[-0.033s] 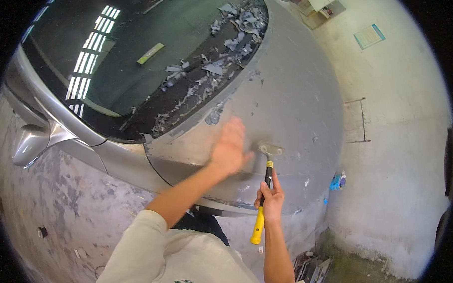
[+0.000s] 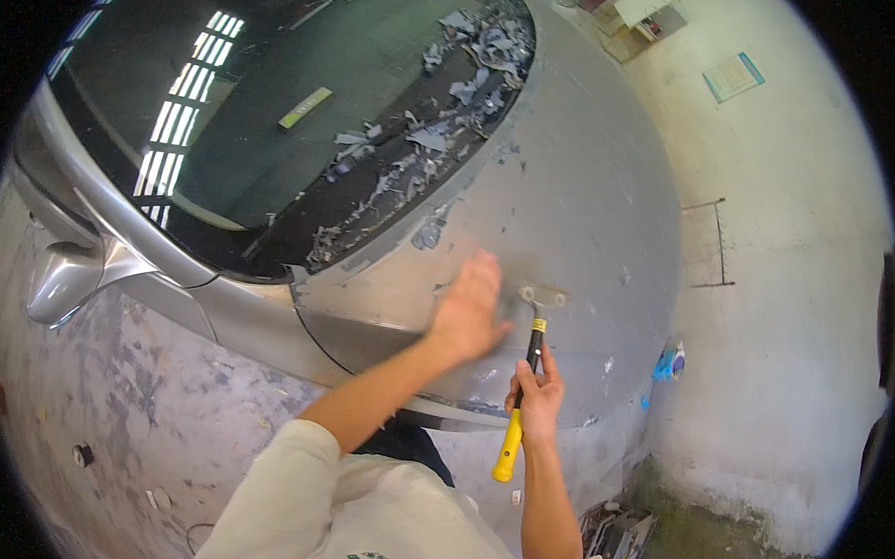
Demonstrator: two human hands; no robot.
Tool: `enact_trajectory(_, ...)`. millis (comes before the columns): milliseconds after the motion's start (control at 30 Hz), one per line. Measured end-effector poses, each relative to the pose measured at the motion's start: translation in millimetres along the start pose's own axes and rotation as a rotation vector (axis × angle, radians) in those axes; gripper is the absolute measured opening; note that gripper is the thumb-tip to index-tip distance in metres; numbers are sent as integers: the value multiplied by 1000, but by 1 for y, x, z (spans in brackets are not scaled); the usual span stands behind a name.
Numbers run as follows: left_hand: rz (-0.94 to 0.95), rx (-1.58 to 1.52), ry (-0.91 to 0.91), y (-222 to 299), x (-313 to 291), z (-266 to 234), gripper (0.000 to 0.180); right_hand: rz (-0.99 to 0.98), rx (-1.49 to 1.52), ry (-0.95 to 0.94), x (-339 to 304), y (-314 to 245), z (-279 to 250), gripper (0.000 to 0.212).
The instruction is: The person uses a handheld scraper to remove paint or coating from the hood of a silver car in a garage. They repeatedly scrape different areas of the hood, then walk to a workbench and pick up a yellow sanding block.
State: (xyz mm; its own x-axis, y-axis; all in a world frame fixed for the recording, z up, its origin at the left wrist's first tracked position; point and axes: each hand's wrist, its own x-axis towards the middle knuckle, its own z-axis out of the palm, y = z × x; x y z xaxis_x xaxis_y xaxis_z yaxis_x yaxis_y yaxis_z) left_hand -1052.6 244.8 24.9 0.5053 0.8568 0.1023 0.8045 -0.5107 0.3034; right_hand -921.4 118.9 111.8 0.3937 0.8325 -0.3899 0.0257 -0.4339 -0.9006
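A silver-grey car hood (image 2: 579, 195) spreads out before me, with patches of peeled grey coating along its rear edge. My left hand (image 2: 469, 305) lies flat over the near part of the hood, fingers stretched out and slightly blurred; whether it touches the surface I cannot tell. To its right, my right hand (image 2: 537, 396) grips a long-handled scraper (image 2: 536, 347) with a black and yellow handle. The scraper's wide metal head points away from me, at the hood. Grey flakes (image 2: 430, 139) of coating lie heaped at the base of the windshield (image 2: 247, 85).
A yellow-green strip (image 2: 305, 107) rests on the windshield glass. The side mirror (image 2: 68, 281) juts out at the left. Beyond the hood stands a pale wall (image 2: 791, 321) with a blue-edged notice (image 2: 733, 78). Some clutter (image 2: 616, 537) sits on the floor at the lower right.
My left hand has slid a little to the right and toward me over the hood. The whole view has shifted slightly; the scraper keeps its place on the car.
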Motion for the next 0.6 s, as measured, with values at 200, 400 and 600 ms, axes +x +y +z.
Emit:
enact_trajectory(200,149,-332,84,-37,-46,-1,98,-157,-141,91,7,15,-7,32)
enact_trajectory(400,-267,-23,220,-88,-38,-31,95,-298,-399,154,41,41,-32,20)
enact_trajectory(600,155,-211,84,31,-80,26,95,-533,-646,304,87,24,-18,26)
